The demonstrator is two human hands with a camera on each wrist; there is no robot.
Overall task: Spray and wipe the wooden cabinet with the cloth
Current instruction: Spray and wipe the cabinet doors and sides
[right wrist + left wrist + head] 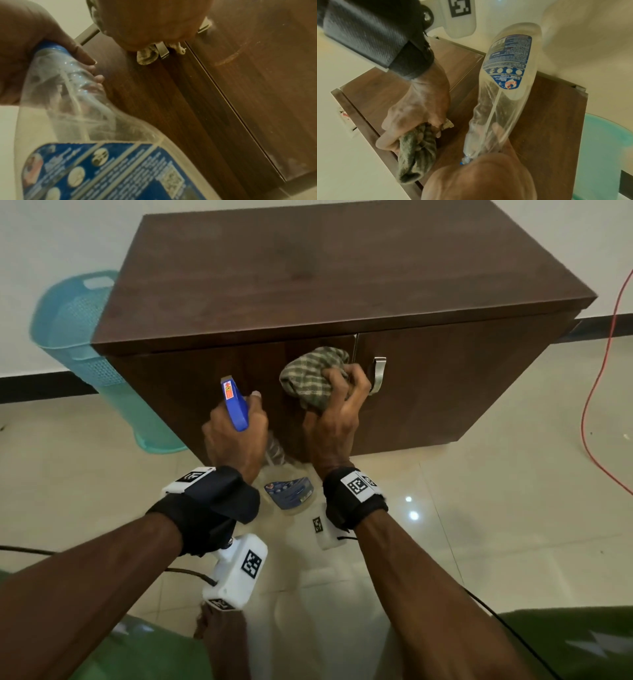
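The wooden cabinet (308, 278) stands on the floor against the wall, its two doors closed and facing the person. The cloth (310, 376), a bunched green check, is pressed against the upper part of the left door, just left of the seam between the doors and near the metal handle (377, 374) of the right door. The right hand (337, 412) grips the cloth, fingers curled round the wad, evidently so that a thick pad bears on the door face for wiping. The left hand (236, 433) is closed round the neck of the spray bottle (289, 491), the blue nozzle (234, 402) aimed at the left door just beside the cloth and one finger reaching forward beside the trigger head; the clear body hangs below the hand with little liquid apparent. Judgement: spraying and wiping proceed together on the door front, each hand keeping its own tool to avoid changing over. The top panel appears dry and unmarked. The floor is pale glossy tile. A turquoise plastic basket (73, 326) stands to the left of the cabinet, by the wall. A red cable (603, 371) trails across the floor at far right.
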